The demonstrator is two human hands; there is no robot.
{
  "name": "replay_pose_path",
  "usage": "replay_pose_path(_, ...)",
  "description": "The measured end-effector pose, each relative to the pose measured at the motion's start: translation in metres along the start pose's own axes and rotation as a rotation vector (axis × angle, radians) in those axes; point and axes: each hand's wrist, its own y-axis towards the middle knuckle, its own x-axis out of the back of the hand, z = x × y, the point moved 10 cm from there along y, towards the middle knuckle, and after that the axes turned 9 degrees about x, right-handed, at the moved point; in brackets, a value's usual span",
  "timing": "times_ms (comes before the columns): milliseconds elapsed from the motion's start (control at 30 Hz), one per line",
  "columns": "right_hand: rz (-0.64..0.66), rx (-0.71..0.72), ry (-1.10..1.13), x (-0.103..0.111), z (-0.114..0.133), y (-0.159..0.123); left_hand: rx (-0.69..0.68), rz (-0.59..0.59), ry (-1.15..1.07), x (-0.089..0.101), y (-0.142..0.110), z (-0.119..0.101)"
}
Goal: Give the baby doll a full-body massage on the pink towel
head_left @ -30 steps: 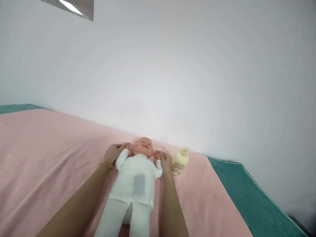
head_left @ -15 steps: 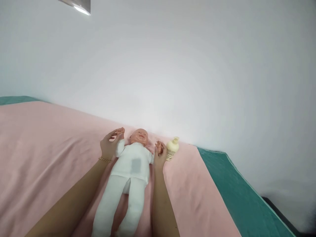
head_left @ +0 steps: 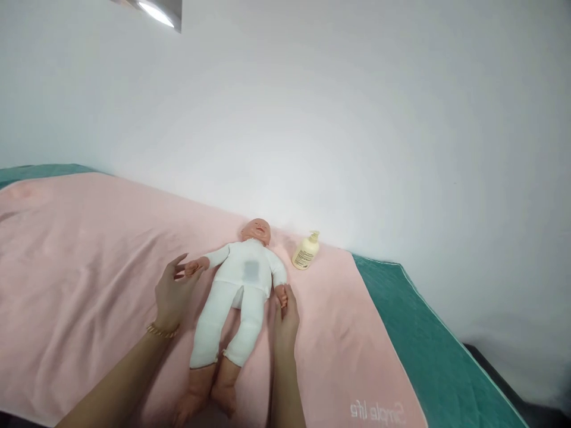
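Observation:
A baby doll (head_left: 241, 279) in a white suit lies on its back on a pink towel (head_left: 89, 249), head toward the wall. My left hand (head_left: 172, 294) pinches the doll's small hand on the left side, with the other fingers spread. My right hand (head_left: 285, 312) lies along the doll's other side, fingers closed around its small hand there. Both doll arms point down and outward.
A cream lotion bottle (head_left: 306, 252) lies on the towel just right of the doll's head, near the white wall. A teal cover (head_left: 423, 345) shows to the right of the towel. A lamp (head_left: 156, 10) shines at the top left.
Both my hands moved back toward me, bringing the doll's arms from beside its head down to its sides. The view has pulled back, and the doll's legs and feet now show.

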Motion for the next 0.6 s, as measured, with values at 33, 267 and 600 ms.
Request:
replay_pose_path(33, 0.018, -0.011, -0.031, 0.001, -0.003, -0.008, 0.004, 0.047, 0.071, 0.001, -0.002, 0.005)
replay_pose_path(267, 0.048, -0.031, -0.095, 0.002, 0.006, -0.020, -0.058, 0.273, 0.446, -0.007, -0.010, 0.008)
replay_pose_path(600, -0.152, 0.012, 0.010, 0.009, 0.024, 0.039, 0.031, 0.067, -0.328, -0.023, 0.022, -0.022)
